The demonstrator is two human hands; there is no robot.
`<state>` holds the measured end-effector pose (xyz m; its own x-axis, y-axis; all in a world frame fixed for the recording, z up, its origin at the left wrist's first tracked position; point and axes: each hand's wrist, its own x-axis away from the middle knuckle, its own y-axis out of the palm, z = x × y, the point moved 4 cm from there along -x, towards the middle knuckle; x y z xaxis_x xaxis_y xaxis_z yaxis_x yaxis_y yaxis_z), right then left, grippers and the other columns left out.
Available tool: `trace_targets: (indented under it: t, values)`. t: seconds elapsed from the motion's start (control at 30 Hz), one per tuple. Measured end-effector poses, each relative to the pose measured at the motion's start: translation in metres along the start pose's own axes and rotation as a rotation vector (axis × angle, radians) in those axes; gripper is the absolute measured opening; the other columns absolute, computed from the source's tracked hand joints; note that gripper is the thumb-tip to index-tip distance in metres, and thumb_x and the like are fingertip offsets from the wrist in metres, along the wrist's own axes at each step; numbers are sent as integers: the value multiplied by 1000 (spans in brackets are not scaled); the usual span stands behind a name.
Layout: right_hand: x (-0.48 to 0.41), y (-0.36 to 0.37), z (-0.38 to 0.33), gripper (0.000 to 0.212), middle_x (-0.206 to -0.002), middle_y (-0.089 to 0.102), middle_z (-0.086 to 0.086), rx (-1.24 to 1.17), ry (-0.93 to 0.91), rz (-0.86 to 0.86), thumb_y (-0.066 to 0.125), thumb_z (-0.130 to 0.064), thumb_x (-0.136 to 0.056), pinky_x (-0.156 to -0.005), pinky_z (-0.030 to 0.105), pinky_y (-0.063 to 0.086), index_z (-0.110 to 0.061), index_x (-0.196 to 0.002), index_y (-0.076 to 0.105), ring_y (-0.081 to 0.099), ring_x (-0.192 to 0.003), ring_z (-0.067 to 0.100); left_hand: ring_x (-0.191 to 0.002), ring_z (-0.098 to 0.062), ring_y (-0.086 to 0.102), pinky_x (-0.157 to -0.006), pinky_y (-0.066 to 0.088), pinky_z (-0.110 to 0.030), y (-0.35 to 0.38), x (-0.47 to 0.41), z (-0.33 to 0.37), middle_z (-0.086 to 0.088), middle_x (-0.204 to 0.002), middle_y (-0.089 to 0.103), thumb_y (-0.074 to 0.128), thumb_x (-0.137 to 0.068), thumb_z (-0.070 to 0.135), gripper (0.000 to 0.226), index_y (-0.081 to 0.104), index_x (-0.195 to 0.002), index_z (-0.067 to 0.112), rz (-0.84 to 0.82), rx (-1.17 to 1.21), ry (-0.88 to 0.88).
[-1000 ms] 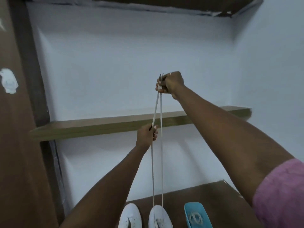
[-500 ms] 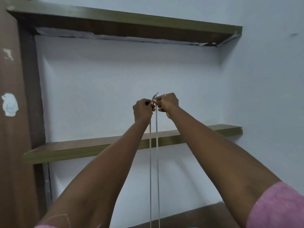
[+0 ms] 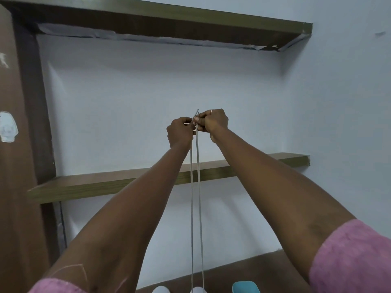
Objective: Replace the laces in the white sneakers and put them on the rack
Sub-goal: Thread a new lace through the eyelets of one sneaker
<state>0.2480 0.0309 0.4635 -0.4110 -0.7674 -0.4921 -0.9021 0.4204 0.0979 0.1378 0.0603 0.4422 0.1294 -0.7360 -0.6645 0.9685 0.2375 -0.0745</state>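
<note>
left hand (image 3: 179, 132) raised, pinching lace (image 3: 197, 187) tips; right hand (image 3: 213, 123) alongside, pinching same tips

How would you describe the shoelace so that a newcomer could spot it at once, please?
Find the lower wooden shelf on the pale wall; just above it, the left hand and right hand meet, raised. The shoelace is the pair of thin pale strands hanging from their pinch to the bottom edge. Nothing else is so thin and vertical.
</note>
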Motion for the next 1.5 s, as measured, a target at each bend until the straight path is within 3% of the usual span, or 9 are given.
trace_targets:
  t: [0.43, 0.7, 0.83, 0.97, 1.1, 1.2, 1.3, 1.43, 1.5]
  values:
    - [2, 4, -1, 24, -64, 63, 13, 65, -1, 5, 64, 7, -81, -61, 30, 58, -5, -61, 61, 60, -51, 20, -77, -30, 70, -76, 58, -43, -5, -2, -9, -11, -76, 69, 59, -91, 17, 18, 69, -76, 14, -116, 13, -16]
    - [12, -4, 19, 29, -71, 62, 14, 17, 44, 25, 61, 10, -82, -66, 34, 57, -5, -57, 57, 53, -59, 23, -73, -20, 60, -67, 52, -30, 21, 85, -99, -17, -96, 67, 47, -99, 26, 31, 66, -105, 2, -469, -133, -135]
    - [29, -2, 59, 17, -74, 65, 10, 128, 72, -66, 66, 5, -83, -60, 28, 59, -5, -69, 62, 60, -58, 17, -81, -15, 58, -55, 45, -10, 35, 157, -163, -10, -102, 66, 52, -96, 22, 27, 62, -112, 3, -748, -180, -245]
    - [49, -5, 123, 6, -67, 64, 5, 306, 129, -169, 67, 5, -82, -51, 23, 55, 0, -81, 67, 58, -47, 10, -63, -10, 60, -57, 45, -19, 50, 210, -218, -10, -93, 68, 45, -99, 20, 24, 64, -103, 6, -932, -244, -426]
    - [66, -16, 190, 11, -68, 64, 9, 525, 184, -317, 64, 9, -83, -52, 27, 53, 5, -91, 69, 55, -45, 11, -42, -5, 59, -48, 46, -16, 55, 214, -249, -12, -84, 66, 40, -98, 11, 22, 60, -95, 4, -863, -318, -490]
    - [76, -29, 242, 13, -71, 66, 9, 673, 235, -367, 63, 7, -84, -60, 31, 56, 3, -94, 70, 56, -50, 16, -51, -17, 57, -49, 48, -21, 56, 203, -266, -13, -87, 64, 34, -95, 1, 23, 56, -88, 1, -753, -357, -474]
    - [82, -40, 290, 12, -73, 68, 11, 764, 261, -352, 65, 3, -81, -69, 40, 60, 1, -90, 72, 62, -60, 25, -60, -25, 58, -70, 57, -37, 59, 198, -284, -13, -91, 62, 35, -94, 0, 21, 53, -83, 2, -646, -287, -482]
    - [94, -45, 344, 14, -89, 71, 14, 833, 280, -324, 61, -1, -83, -78, 42, 58, -3, -90, 73, 67, -76, 30, -65, -17, 61, -65, 54, -20, 64, 208, -313, -15, -95, 63, 35, -94, 0, 21, 56, -94, 0, -591, -119, -579]
    - [102, -45, 368, 15, -96, 70, 13, 858, 298, -312, 62, -7, -86, -82, 37, 56, -5, -96, 73, 67, -85, 30, -75, -22, 63, -74, 53, -27, 66, 216, -330, -18, -99, 65, 37, -93, 1, 22, 58, -98, -1, -581, -134, -605]
